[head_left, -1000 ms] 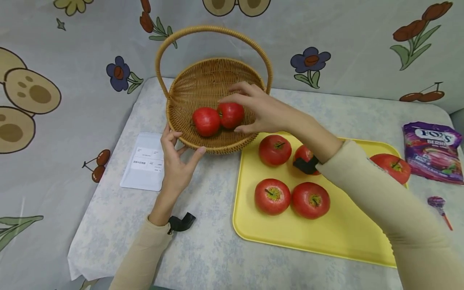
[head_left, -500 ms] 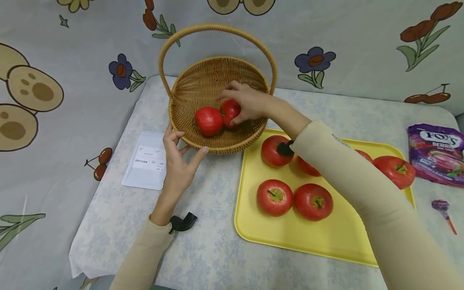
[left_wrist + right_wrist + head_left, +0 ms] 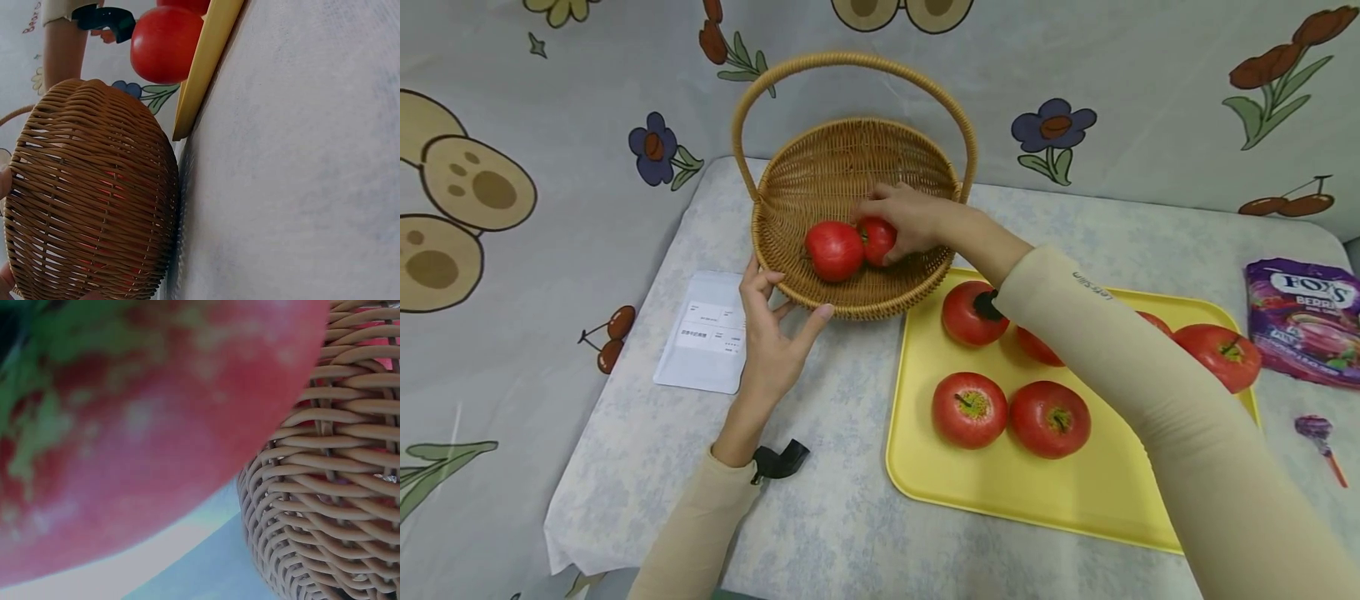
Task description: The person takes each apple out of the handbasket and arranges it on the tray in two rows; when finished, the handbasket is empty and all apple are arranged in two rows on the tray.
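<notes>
A: Fig. note, R side: right hand (image 3: 913, 221) reaches into the wicker basket (image 3: 850, 292), fingers curled round an apple (image 3: 877, 240) that sits low inside, touching a second apple (image 3: 833, 250).

B: L side?

A: Left hand (image 3: 771, 333) spread wide, thumb and fingertips pressed against the basket's near rim, holding nothing. The basket stands on the counter (image 3: 820, 500), just beside the yellow tray (image 3: 1000, 492).

B: Step?

A: Judged as set-down. The right wrist view is mostly red blur, so whether the fruit bears on the weave is uncertain, prob. yes. Next move calls for letting go w/o nudging the neighbour, then clearing the handle (image 3: 850, 60).

B: Remaining?

A: Five apples show on the tray, e.g. one near the front (image 3: 970, 408).
</notes>
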The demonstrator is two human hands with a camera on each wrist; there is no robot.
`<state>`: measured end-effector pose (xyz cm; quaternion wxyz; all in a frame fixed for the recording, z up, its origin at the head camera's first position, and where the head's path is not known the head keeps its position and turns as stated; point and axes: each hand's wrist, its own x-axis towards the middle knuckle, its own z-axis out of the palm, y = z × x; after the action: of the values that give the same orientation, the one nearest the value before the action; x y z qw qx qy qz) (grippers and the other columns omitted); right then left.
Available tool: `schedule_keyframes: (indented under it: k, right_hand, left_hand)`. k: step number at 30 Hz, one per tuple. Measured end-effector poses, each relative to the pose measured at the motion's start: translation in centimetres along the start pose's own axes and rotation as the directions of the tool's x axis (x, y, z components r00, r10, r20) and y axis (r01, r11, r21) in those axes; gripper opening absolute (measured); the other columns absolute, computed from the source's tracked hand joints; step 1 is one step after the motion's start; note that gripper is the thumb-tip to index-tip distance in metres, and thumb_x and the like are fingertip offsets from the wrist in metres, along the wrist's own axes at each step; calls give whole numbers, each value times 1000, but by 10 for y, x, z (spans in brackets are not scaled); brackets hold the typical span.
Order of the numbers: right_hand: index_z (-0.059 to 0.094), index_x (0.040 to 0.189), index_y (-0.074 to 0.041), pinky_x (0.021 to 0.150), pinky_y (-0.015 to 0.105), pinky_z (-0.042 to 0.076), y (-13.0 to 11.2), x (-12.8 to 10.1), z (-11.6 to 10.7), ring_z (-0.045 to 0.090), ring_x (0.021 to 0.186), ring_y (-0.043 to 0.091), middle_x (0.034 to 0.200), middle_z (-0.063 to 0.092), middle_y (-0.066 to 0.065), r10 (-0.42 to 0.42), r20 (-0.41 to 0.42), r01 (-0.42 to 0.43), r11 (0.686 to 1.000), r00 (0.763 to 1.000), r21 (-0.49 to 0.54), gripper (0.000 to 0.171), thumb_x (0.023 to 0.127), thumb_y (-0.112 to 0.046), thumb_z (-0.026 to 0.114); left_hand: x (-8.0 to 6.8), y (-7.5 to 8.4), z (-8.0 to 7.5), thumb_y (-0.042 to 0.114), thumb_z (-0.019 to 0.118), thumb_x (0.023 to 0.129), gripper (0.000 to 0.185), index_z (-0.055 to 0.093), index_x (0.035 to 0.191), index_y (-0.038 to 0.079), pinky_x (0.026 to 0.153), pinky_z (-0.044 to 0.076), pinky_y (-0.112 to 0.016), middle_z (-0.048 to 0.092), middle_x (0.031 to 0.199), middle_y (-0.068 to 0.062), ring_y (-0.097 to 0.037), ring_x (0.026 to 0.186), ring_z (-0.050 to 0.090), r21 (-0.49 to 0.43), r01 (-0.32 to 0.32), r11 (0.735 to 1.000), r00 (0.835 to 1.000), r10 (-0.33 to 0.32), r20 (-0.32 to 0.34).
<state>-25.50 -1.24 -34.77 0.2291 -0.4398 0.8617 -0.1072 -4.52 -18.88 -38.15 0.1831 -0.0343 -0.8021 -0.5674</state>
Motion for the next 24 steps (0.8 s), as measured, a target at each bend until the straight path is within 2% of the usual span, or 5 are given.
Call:
schedule_keyframes:
  k: [4,8,10,15,24]
  right_hand:
    - [52,138,-25,105,52,37,0,0,0,39,128,37,141,39,13,-12,-10,12,1000,1000,2,66,79,-27,82]
    - [53,136,-24,116,53,23,1,-3,-1,43,124,36,135,42,11,-28,-30,28,1000,999,6,64,79,-25,82]
    - [53,136,-21,116,54,23,1,-5,-3,44,123,37,135,42,12,-32,-39,33,999,999,1,64,78,-22,82]
    - [54,134,-19,102,51,39,1,-11,-9,42,121,38,134,42,13,-34,-90,35,999,995,5,66,75,-17,82]
    - [55,133,-20,97,48,43,-5,-32,-15,42,118,34,133,42,12,-87,-240,106,992,967,68,65,74,-18,82]
  left_hand:
    - [0,0,0,2,71,86,60,27,124,-12,101,42,-55,-2,159,-27,-42,146,21,-4,5,1000,1000,-5,0]
    - [0,0,0,2,71,87,59,27,125,-11,101,42,-55,-2,159,-27,-43,146,21,3,9,1000,1000,-9,-1]
    - [0,1,-1,3,71,87,59,28,125,-10,101,43,-54,-1,160,-27,-43,146,21,7,11,1000,1000,-11,-4]
    - [1,1,0,3,72,86,59,29,125,-9,100,43,-55,-1,160,-27,-42,146,22,5,16,1000,1000,-16,-10]
    - [0,2,0,1,71,87,59,28,125,-10,100,44,-55,-2,159,-28,-44,146,22,10,13,1000,1000,-13,-8]
